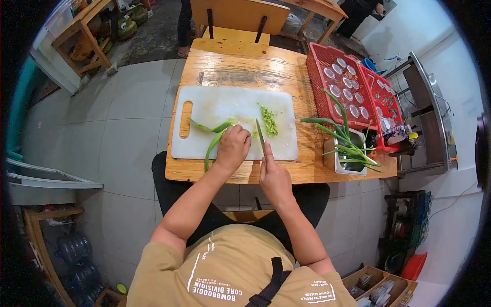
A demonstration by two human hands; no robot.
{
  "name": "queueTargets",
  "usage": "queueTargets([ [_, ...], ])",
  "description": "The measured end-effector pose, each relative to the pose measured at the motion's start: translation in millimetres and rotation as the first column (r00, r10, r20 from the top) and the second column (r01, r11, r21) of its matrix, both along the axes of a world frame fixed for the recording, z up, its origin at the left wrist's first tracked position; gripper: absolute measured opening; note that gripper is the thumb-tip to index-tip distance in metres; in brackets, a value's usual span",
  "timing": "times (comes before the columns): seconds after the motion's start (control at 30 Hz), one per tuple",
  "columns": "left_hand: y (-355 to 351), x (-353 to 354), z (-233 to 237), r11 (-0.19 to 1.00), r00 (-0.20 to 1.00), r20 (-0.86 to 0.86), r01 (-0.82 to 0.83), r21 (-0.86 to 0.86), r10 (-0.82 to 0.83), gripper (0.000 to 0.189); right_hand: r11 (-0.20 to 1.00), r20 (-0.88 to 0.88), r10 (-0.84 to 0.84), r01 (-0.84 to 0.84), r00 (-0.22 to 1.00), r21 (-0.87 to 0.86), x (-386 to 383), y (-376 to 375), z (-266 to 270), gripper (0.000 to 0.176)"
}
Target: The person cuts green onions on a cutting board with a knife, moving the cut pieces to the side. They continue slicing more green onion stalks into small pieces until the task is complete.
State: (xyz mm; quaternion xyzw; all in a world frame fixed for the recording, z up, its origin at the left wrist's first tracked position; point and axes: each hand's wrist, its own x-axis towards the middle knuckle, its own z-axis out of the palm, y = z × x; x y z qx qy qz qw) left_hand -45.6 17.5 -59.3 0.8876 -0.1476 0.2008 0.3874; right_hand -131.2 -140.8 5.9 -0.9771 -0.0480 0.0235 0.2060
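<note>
A white cutting board [199, 146] lies on the wooden table [245, 61]. My left hand [234, 147] holds green onion [212, 146] down on the board, its fingers curled and its long leaves sticking out to the left. In my right hand [273, 176] is a knife [260, 132], gripped by the handle, with the blade pointing away from me just right of my left hand. Chopped green onion [269, 121] lies in a small strip to the right of the blade.
At the right stands a metal container [331, 156] with more green onions [350, 146] leaning out. Behind it are a red basket [319, 77] of small clear-lidded cups and another red basket [376, 82]. A chair [240, 18] stands beyond the table, near a person's leg [184, 25].
</note>
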Motion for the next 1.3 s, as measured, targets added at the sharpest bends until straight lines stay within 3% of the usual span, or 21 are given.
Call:
queueTargets([
  [0.47,-1,1,1,1.0,1.0,0.01,0.004,0.026,-0.004,0.005,0.998,0.026,0.001,0.0,1.0,-0.056,-3,7,-27,0.071],
  [0.57,3,0,3,1.0,0.999,-0.023,0.031,0.002,-0.031,0.006,0.999,0.091,-0.021,0.018,0.996,0.04,-3,9,-15,0.065],
  [0.63,1,0,3,1.0,0.999,-0.02,0.028,-0.006,-0.028,0.006,0.998,-0.001,-0.036,0.035,0.999,-0.048,-1,6,-18,0.065],
  [0.73,1,0,3,1.0,0.999,-0.028,0.02,0.008,-0.019,0.006,0.999,-0.021,-0.023,0.023,1.0,-0.031,3,3,-12,0.065],
  [0.83,1,1,2,0.999,0.999,-0.01,0.03,-0.013,-0.031,0.005,1.0,0.055,-0.009,0.01,0.998,-0.005,1,2,-22,0.065],
  [0.93,1,0,2,1.0,0.999,-0.035,0.019,0.018,-0.019,0.006,0.999,-0.004,-0.03,0.03,1.0,-0.025,8,1,-18,0.065],
  [1.3,2,0,6,1.0,0.998,-0.053,0.019,0.011,-0.018,0.006,0.998,0.026,-0.058,0.058,0.998,0.006,8,-5,-14,0.062],
])
